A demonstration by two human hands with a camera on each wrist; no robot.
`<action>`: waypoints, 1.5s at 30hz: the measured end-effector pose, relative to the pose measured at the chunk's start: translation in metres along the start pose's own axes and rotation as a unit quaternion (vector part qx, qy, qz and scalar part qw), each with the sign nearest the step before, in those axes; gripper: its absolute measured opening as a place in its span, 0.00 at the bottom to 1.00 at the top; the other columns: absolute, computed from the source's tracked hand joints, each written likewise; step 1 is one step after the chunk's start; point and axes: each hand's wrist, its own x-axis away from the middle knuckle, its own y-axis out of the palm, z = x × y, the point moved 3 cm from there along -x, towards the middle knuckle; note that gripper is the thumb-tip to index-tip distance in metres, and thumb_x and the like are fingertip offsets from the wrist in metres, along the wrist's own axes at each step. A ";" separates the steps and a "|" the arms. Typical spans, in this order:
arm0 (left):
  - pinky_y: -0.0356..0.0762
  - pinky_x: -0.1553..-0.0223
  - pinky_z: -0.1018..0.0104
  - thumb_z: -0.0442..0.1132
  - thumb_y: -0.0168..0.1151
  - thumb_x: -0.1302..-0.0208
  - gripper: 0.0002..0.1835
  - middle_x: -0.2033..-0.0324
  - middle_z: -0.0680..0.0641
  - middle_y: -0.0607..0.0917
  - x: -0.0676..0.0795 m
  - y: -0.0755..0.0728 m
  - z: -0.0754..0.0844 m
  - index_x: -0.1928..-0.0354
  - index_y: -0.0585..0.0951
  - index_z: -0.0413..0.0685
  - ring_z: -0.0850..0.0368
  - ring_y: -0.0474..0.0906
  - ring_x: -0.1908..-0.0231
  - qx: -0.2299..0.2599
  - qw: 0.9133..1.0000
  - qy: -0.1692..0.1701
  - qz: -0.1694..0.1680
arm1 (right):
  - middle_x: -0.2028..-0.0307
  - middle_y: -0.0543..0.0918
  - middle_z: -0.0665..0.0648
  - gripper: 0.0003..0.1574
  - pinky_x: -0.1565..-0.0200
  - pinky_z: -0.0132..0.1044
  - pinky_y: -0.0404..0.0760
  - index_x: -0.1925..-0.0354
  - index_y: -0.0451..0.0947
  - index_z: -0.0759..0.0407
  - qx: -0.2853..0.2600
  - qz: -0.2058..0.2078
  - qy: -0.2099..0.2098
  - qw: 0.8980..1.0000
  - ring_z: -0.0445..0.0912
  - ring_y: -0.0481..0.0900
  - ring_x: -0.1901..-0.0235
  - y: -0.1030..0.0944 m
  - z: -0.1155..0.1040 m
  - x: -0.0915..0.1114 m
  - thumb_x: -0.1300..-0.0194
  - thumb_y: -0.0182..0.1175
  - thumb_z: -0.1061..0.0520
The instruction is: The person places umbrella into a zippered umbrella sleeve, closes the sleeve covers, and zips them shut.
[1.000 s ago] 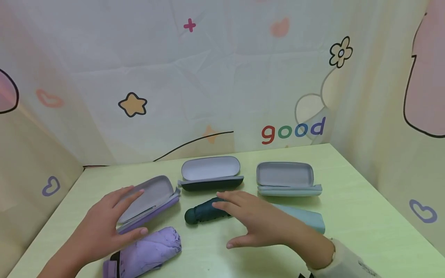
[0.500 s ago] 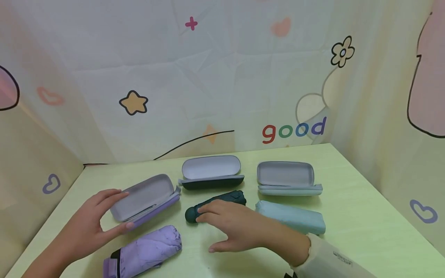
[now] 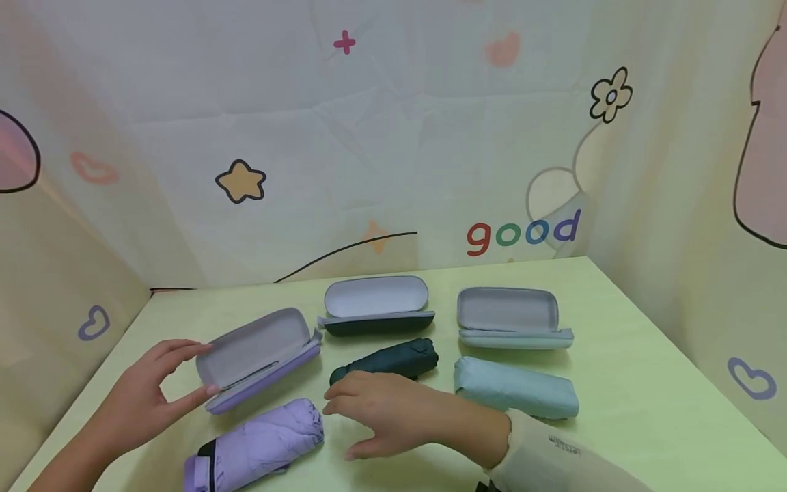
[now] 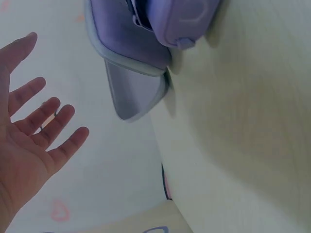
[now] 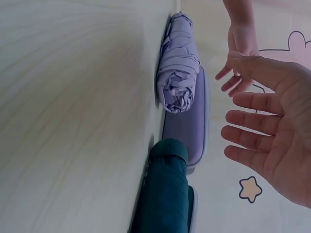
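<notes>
My left hand [image 3: 144, 393] hovers with spread fingers at the left end of an open purple case [image 3: 258, 352] with a grey lining. The left wrist view shows a gap between its fingers and that case. Below the case lies a folded purple umbrella [image 3: 264, 441] with a black band near its handle. My right hand [image 3: 387, 410], fingers apart and holding nothing, is above the table between the purple umbrella and a folded dark green umbrella [image 3: 393, 359], whose lower edge it partly hides in the head view. Both umbrellas also appear in the right wrist view.
Behind the dark green umbrella stands an open dark green case [image 3: 378, 324]. To the right are an open light blue case [image 3: 515, 338] and a folded light blue umbrella [image 3: 516, 388]. A printed curtain [image 3: 393, 171] borders the table [image 3: 633, 410] at the back and sides.
My right hand has moved left and a little nearer to me, uncovering most of the dark green umbrella and the light blue one. My left hand has drawn left, off the purple case's interior.
</notes>
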 end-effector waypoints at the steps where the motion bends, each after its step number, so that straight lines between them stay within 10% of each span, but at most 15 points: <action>1: 0.63 0.54 0.84 0.42 0.80 0.56 0.30 0.50 0.53 0.79 0.001 0.001 -0.003 0.47 0.81 0.51 0.69 0.70 0.53 0.003 1.000 -0.003 0.001 | 0.40 0.75 0.53 0.33 0.39 0.29 0.66 0.40 0.74 0.55 -0.002 -0.005 -0.002 1.000 0.43 0.70 0.40 0.001 -0.001 -0.002 0.38 0.65 0.40; 12: 0.72 0.60 0.86 0.38 0.78 0.52 0.23 0.55 0.49 0.81 0.004 0.008 -0.034 0.51 0.83 0.44 0.77 0.70 0.59 0.044 0.998 -0.053 -0.005 | 0.41 0.75 0.52 0.33 0.39 0.26 0.64 0.40 0.74 0.55 -0.002 -0.008 -0.031 0.999 0.42 0.70 0.41 0.014 -0.007 -0.030 0.38 0.66 0.41; 19: 0.81 0.64 0.71 0.39 0.77 0.50 0.24 0.54 0.44 0.81 0.003 0.011 -0.048 0.50 0.82 0.42 0.79 0.71 0.59 0.047 0.996 -0.075 -0.031 | 0.40 0.73 0.53 0.37 0.39 0.27 0.64 0.39 0.72 0.56 0.008 -0.029 -0.027 0.999 0.42 0.70 0.40 0.020 -0.008 -0.049 0.39 0.66 0.39; 28: 0.83 0.64 0.63 0.42 0.73 0.44 0.32 0.46 0.33 0.77 -0.006 0.021 -0.065 0.39 0.75 0.37 0.36 0.80 0.53 0.085 0.985 -0.125 -0.090 | 0.37 0.71 0.53 0.43 0.39 0.28 0.65 0.36 0.69 0.53 -0.008 -0.058 -0.007 0.998 0.43 0.67 0.38 0.033 -0.006 -0.066 0.43 0.67 0.35; 45: 0.82 0.68 0.69 0.29 0.66 0.40 0.30 0.46 0.25 0.76 -0.012 0.042 -0.079 0.36 0.70 0.31 0.32 0.80 0.54 0.164 0.968 -0.144 -0.123 | 0.40 0.72 0.48 0.52 0.44 0.25 0.67 0.32 0.66 0.49 0.062 -0.090 0.006 0.994 0.39 0.70 0.45 0.048 -0.013 -0.095 0.49 0.69 0.30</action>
